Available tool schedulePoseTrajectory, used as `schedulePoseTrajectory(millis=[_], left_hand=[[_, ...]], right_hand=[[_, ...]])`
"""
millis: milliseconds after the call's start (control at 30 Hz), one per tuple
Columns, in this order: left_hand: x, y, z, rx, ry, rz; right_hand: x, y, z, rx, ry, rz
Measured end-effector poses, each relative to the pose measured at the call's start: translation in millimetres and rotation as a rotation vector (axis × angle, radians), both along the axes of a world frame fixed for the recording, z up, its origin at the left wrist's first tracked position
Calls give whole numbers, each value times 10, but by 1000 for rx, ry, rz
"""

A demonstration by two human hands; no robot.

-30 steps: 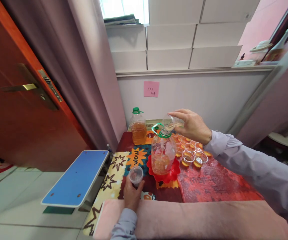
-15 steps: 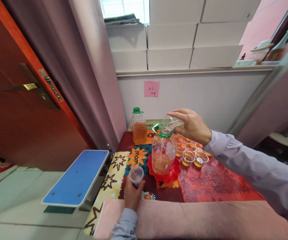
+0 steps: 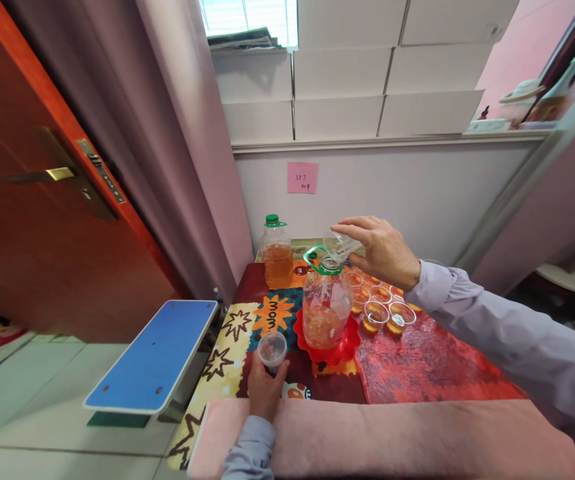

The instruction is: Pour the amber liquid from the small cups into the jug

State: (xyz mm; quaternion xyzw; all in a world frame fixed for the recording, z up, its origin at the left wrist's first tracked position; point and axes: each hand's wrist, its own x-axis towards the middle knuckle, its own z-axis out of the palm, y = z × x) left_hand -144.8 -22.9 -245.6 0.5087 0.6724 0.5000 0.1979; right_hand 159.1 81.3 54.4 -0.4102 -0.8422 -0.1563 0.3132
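Note:
My right hand (image 3: 390,252) is closed on a clear plastic cup (image 3: 340,245), tilted over the mouth of a large clear jug (image 3: 324,307) with a green handle ring. The jug stands in a red scalloped dish (image 3: 353,337) and holds some pale amber liquid low down. My left hand (image 3: 266,388) is wrapped round another clear plastic cup (image 3: 272,348) near the front of the table, left of the dish. Whether that cup has liquid in it I cannot tell.
Several clear cups of amber liquid (image 3: 396,319) stand right of the jug. Behind, a green-capped jug (image 3: 278,263) holds amber liquid. A pink cloth (image 3: 392,437) covers the table's front edge. To the left are a blue-topped stool (image 3: 154,353) and a door (image 3: 67,267).
Both hands stay almost still. The cup in my right hand looks slightly more tipped over the jug's mouth, and the right hand has shifted a touch to the left.

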Motion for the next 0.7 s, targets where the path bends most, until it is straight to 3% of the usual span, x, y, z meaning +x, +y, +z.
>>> schedulePoseTrajectory(millis=[533,700], left_hand=[[31,-14,57,19,-29,-39],[57,-16,59,30,-23,-14]], right_hand=[[-75,-50,68,91,-123,50],[-78,-368,39,113,162,-42]])
